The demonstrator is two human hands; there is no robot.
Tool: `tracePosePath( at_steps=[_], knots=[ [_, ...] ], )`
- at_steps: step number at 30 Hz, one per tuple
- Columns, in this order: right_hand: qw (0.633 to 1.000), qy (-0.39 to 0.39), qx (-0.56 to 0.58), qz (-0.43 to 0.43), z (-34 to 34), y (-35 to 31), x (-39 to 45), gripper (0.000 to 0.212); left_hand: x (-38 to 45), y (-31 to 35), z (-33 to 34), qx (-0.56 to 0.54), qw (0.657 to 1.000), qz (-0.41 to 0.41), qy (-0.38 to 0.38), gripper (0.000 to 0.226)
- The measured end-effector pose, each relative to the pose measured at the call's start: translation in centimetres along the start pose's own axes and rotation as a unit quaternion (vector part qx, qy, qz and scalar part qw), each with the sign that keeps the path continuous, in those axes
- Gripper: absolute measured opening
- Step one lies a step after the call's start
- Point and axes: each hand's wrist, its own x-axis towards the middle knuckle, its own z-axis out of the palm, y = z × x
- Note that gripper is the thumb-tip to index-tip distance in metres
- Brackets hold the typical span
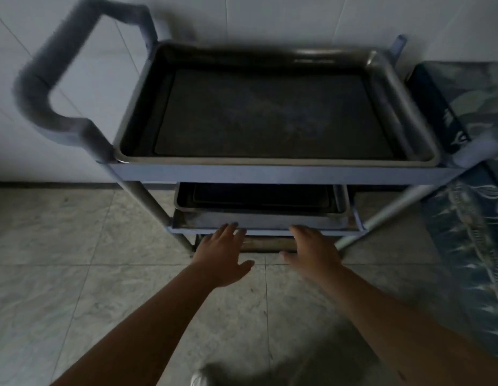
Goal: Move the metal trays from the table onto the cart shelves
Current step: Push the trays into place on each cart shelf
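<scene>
A grey-blue cart [270, 172] with a looped handle [44, 87] stands against a white wall. On its top shelf lies a large metal tray [403, 107] with a dark bottom. Another metal tray [341, 201] rests on the middle shelf, mostly hidden under the top one. My left hand [222, 254] and my right hand [311, 252] reach down in front of the middle shelf's front edge, fingers spread, holding nothing. Their fingertips sit at or just before that edge. A lower shelf edge [267, 243] shows between my hands.
A table covered with a blue patterned cloth [470, 190] stands right beside the cart. Pale marbled floor tiles [75, 274] lie in front. A shoe tip [199, 378] shows at the bottom edge. The picture is dim and blurred.
</scene>
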Motion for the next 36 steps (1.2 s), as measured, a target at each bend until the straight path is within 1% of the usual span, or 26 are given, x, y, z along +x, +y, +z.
tracePosePath(
  at_steps=[3, 6, 8, 10, 13, 16, 18, 20, 22, 24, 25, 30, 34, 36],
  knots=[
    [0.999, 0.013, -0.017, -0.043, 3.7, 1.8, 4.4, 0.082, 4.7, -1.5, 3.7, 0.02, 1.0, 0.007, 0.023, 0.09],
    [0.995, 0.041, -0.048, -0.081, 7.4, 4.1, 8.7, 0.097, 9.4, -3.7, 7.1, 0.033, 0.998, 0.016, 0.057, 0.094],
    [0.992, 0.059, -0.073, -0.082, 9.8, 6.0, 11.2, 0.109, 12.4, -5.2, 9.3, 0.067, 0.994, 0.01, 0.086, 0.101],
    [0.993, 0.061, -0.083, -0.065, 12.1, 7.6, 13.0, 0.118, 14.9, -6.5, 11.5, 0.095, 0.99, -0.011, 0.102, 0.111],
    [0.986, 0.115, -0.098, -0.071, 15.1, 9.1, 14.4, 0.121, 17.2, -7.7, 14.4, 0.127, 0.979, -0.037, 0.155, 0.118],
    [0.971, 0.199, -0.099, -0.085, 16.7, 9.4, 15.2, 0.114, 18.1, -8.2, 15.7, 0.14, 0.964, -0.031, 0.222, 0.119],
    [0.964, 0.232, -0.1, -0.081, 17.1, 9.3, 15.5, 0.109, 18.3, -8.4, 16.0, 0.146, 0.959, -0.028, 0.242, 0.118],
    [0.963, 0.235, -0.104, -0.08, 16.9, 9.1, 15.3, 0.105, 18.2, -8.2, 16.0, 0.152, 0.957, -0.033, 0.245, 0.115],
    [0.968, 0.22, -0.097, -0.076, 16.5, 8.9, 15.0, 0.099, 18.0, -7.9, 15.9, 0.151, 0.957, -0.038, 0.244, 0.11],
    [0.972, 0.208, -0.095, -0.06, 16.0, 8.3, 14.6, 0.09, 17.7, -7.5, 15.8, 0.151, 0.958, -0.051, 0.239, 0.103],
    [0.97, 0.216, -0.098, -0.051, 16.1, 8.1, 14.4, 0.086, 17.5, -7.3, 15.8, 0.153, 0.956, -0.056, 0.242, 0.098],
    [0.946, 0.298, -0.112, -0.053, 17.4, 8.2, 13.4, 0.068, 16.4, -6.9, 16.7, 0.15, 0.942, -0.057, 0.295, 0.07],
    [0.94, 0.316, -0.119, -0.043, 17.8, 7.9, 13.0, 0.057, 15.8, -6.3, 17.3, 0.146, 0.939, -0.073, 0.303, 0.055],
    [0.934, 0.334, -0.119, -0.041, 18.2, 7.8, 12.4, 0.05, 15.3, -6.1, 17.6, 0.147, 0.935, -0.068, 0.316, 0.046]
  ],
)
